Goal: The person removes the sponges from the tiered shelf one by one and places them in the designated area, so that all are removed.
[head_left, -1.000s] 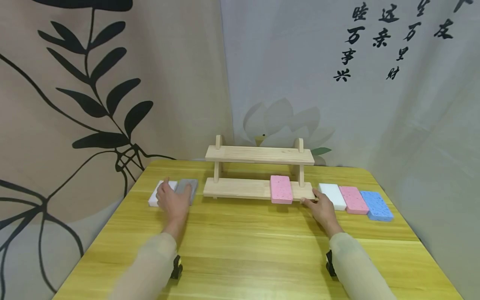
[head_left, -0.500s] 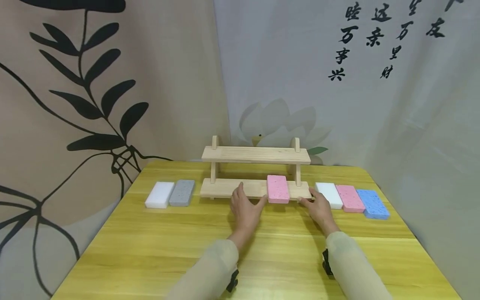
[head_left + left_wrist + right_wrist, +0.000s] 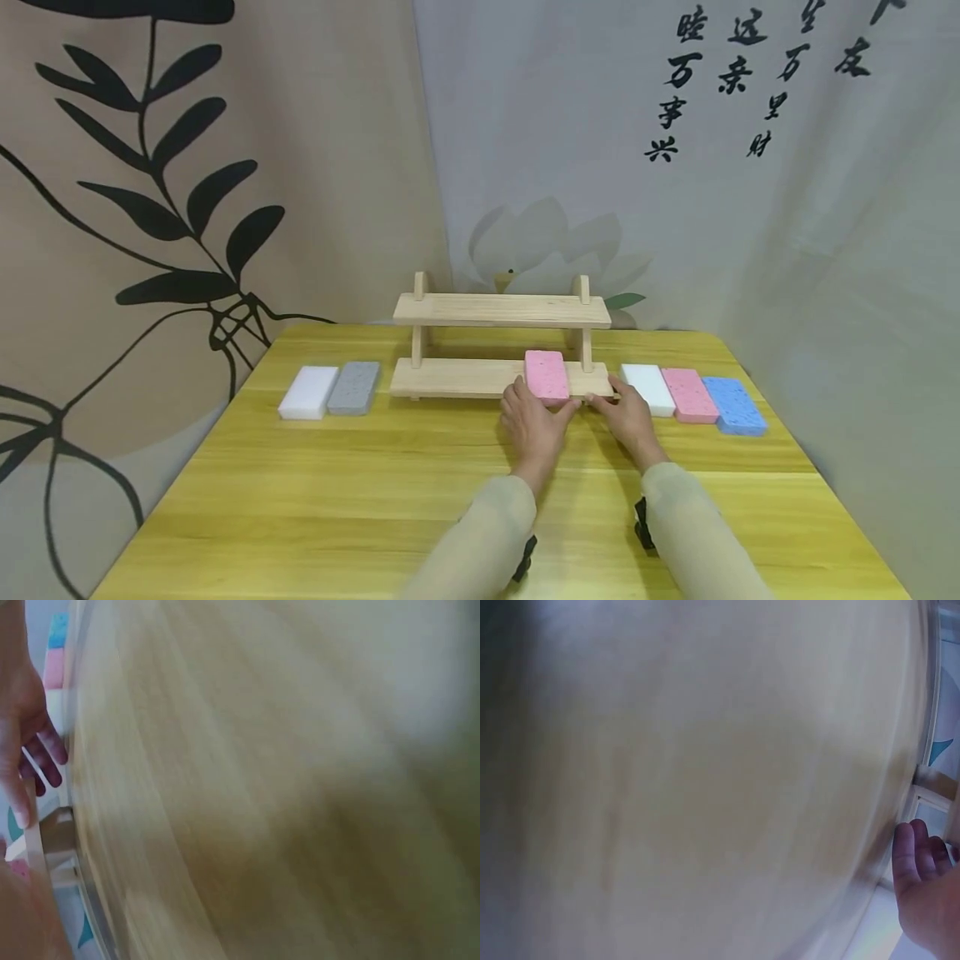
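Observation:
A two-tier wooden shelf stands toward the back of the table. On the right part of its lower board lies a pink sponge, its front end slightly over the board's edge. My left hand holds the sponge's front end, fingers at its left side and thumb near its right corner. With thumb and fingers, my right hand grips the right end of the lower board. In the left wrist view the right hand shows at the board's end, its other fingers spread below.
A white sponge and a grey sponge lie left of the shelf. To its right are a white sponge, another pink sponge and a blue sponge. A printed cloth hangs behind the table.
My left hand has left the grey and white sponges, moved right across the table and come onto the pink sponge on the shelf. The right hand has stayed at the shelf's end.

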A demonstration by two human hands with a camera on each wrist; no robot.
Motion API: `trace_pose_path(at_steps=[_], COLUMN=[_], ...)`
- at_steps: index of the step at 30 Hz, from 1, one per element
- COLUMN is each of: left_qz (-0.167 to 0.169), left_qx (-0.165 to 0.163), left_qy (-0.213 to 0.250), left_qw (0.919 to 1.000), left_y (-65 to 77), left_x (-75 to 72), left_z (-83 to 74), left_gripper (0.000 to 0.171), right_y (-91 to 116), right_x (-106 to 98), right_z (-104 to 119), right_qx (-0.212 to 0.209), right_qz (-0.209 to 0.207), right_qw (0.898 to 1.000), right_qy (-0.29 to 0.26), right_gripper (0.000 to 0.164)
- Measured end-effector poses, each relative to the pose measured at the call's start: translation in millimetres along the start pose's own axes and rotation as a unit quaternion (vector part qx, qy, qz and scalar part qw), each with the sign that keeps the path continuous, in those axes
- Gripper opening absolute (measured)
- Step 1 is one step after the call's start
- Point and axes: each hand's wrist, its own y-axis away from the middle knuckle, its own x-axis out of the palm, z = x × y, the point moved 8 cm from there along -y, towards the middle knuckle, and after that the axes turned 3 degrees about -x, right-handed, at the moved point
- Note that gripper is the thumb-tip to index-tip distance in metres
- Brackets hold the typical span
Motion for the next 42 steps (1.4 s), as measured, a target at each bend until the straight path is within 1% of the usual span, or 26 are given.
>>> trace_pose_path(at_steps=[5, 7, 10, 14, 17, 20, 25, 28, 31, 34, 36, 39, 42], left_qz=[-0.015, -0.014, -0.011, -0.011, 0.002, 0.017, 0.027, 0.030, 0.031, 0.029, 0.026, 0.026, 0.033], left_qx=[0.021, 0.026, 0.026, 0.026, 0.022, 0.019, 0.018, 0.013, 0.006, -0.007, -0.018, -0.039, -0.054], left_qy=[-0.033, -0.037, -0.023, 0.005, 0.008, 0.008, 0.002, -0.003, -0.011, -0.022, -0.033, -0.057, -0.084], left_qw=[0.9991, 0.9989, 0.9993, 0.9996, 0.9997, 0.9996, 0.9995, 0.9995, 0.9994, 0.9993, 0.9990, 0.9973, 0.9944], left_y=[-5.0, -6.9, -10.2, -14.5, -14.7, -14.0, -15.9, -18.7, -21.6, -22.7, -22.7, -22.8, -23.3], left_x=[-3.3, -5.9, -12.3, -29.6, -47.3, -68.5, -112.1, -142.7, -174.8, -204.9, -222.1, -242.1, -254.9], left_z=[-0.9, 0.7, 7.2, 21.6, 35.4, 49.5, 78.0, 102.1, 130.6, 158.3, 173.2, 189.4, 199.7], left_gripper=[0.081, 0.077, 0.074, 0.071, 0.074, 0.078, 0.079, 0.080, 0.080, 0.079, 0.078, 0.078, 0.079], right_y=[0, 1, 1, 0, 0, 0, -1, -1, -1, -1, -1, 0, 0], right_x=[2, 2, 2, 2, 0, -1, -2, 0, 1, 1, 1, 0, 0], right_z=[1, 1, 1, 1, 1, 1, 0, 0, 1, 2, 3, 3, 2], right_qx=[0.003, 0.005, 0.004, 0.002, 0.004, 0.006, 0.009, 0.010, 0.011, 0.011, 0.012, 0.010, 0.007], right_qz=[-0.001, 0.001, 0.003, 0.002, 0.004, 0.005, 0.008, 0.012, 0.015, 0.014, 0.012, 0.009, 0.011], right_qw=[1.000, 1.000, 1.000, 1.000, 1.000, 1.000, 1.000, 1.000, 1.000, 1.000, 1.000, 1.000, 1.000], right_qy=[0.002, 0.001, 0.003, 0.009, 0.015, 0.014, 0.014, 0.017, 0.014, 0.015, 0.017, 0.019, 0.020], right_gripper=[0.074, 0.075, 0.075, 0.076, 0.077, 0.076, 0.076, 0.078, 0.078, 0.078, 0.078, 0.077, 0.078])
